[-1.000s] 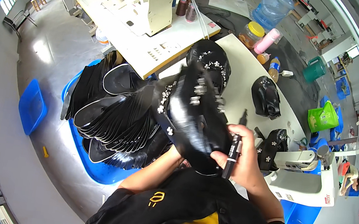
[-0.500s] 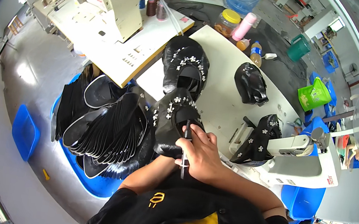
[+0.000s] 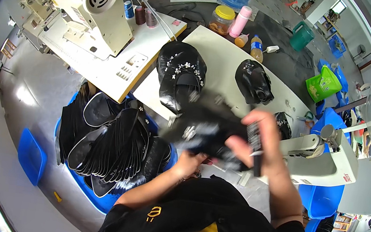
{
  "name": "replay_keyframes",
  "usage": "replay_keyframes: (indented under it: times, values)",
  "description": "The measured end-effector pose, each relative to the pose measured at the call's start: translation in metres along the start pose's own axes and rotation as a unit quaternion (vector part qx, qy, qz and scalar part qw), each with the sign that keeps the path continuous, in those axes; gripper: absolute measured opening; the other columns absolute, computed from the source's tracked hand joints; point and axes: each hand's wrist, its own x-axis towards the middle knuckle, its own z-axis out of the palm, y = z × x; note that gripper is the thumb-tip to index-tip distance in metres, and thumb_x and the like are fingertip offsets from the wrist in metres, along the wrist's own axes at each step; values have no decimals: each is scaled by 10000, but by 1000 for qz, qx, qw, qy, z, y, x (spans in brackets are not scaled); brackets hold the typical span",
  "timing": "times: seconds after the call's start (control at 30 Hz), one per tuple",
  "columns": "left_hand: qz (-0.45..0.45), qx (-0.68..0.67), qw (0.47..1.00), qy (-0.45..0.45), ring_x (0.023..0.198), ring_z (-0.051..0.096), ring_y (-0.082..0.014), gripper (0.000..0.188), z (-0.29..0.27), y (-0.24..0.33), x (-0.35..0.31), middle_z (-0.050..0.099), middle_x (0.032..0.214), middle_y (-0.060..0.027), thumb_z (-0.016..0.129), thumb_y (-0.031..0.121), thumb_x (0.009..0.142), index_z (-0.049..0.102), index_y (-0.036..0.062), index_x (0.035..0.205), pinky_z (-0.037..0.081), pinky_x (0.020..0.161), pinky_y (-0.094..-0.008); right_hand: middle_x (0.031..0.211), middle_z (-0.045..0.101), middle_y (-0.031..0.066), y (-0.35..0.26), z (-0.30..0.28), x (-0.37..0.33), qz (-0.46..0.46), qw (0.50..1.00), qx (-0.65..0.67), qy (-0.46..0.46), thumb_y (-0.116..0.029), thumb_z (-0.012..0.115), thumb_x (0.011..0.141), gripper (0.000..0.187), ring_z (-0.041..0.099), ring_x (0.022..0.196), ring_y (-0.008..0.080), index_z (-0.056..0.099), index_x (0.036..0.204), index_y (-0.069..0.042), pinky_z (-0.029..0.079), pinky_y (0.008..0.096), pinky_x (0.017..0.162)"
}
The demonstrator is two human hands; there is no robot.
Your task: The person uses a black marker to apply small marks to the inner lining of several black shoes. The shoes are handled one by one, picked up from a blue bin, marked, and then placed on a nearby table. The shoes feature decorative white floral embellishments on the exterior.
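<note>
My left hand [image 3: 186, 164] is closed on the lower edge of a black shoe upper [image 3: 202, 130] with white flower trim, held above the near end of the white worktop. The upper is smeared by motion. Just to its right, my right hand [image 3: 269, 144] grips a dark marker pen [image 3: 254, 137], pointing roughly up and down; its fingers are blurred. Behind the held upper lies another black shoe upper [image 3: 180, 72] with flower trim. A further black upper [image 3: 255, 83] rests farther right on the worktop [image 3: 222, 55].
A sewing machine [image 3: 87, 7] stands on a white table at left. Below it, a blue bin [image 3: 102, 204] holds stacked black uppers. At right is a white machine arm [image 3: 320, 166] with a dark upper [image 3: 283, 125] beside it. Bottles and a yellow-lidded jar [image 3: 222, 19] stand at the back.
The held upper has turned and lifted away from the one behind it. My right hand has moved right and up with the pen, off the upper's opening. The whole view has shifted slightly.
</note>
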Motion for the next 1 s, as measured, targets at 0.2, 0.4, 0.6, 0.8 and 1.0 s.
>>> replay_keyframes:
  times: [0.2, 0.4, 0.6, 0.8, 1.0]
  values:
    - [27, -62, 969, 238, 759, 630, -213, 290, -41, -2, 41, 588, 950, -96, 583, 151, 879, 481, 20, 1117, 495, 645, -298, 873, 546, 86, 41, -69, 60, -44, 938, -250, 234, -68, 724, 700, 412, 527, 745, 183, 455, 1011, -65, 439, 298, 699]
    - [60, -100, 950, 289, 802, 614, -207, 259, -92, -12, 50, 582, 965, -52, 562, 144, 883, 465, 101, 1120, 479, 629, -318, 719, 609, 70, 152, -52, 60, 38, 872, -447, 199, -185, 717, 713, 347, 592, 691, 271, 506, 987, -150, 373, 395, 643]
    - [136, -22, 934, 329, 1123, 471, -245, 688, -98, -31, 83, 283, 1393, -97, 593, 182, 875, 171, 147, 1417, 440, 861, -441, 1008, 571, 151, 266, 22, -22, 382, 801, -460, 16, -187, 723, 685, 548, 495, 1044, 346, 409, 1133, -163, 404, 456, 841]
    - [140, 7, 944, 299, 862, 549, -168, 767, -92, -13, 139, 268, 1391, -125, 586, 130, 868, 68, 178, 1431, 520, 594, -294, 976, 588, 111, 280, 21, 4, 440, 811, -365, 127, -151, 729, 661, 522, 557, 955, 296, 431, 1090, -157, 380, 437, 853]
    - [161, 32, 926, 340, 698, 563, -163, 759, -82, 0, 216, 377, 1257, -155, 560, 69, 868, 52, 153, 1425, 498, 483, -261, 934, 585, 103, 283, 59, -16, 228, 875, -427, 20, -11, 642, 653, 446, 545, 972, 258, 476, 1042, -153, 324, 432, 795]
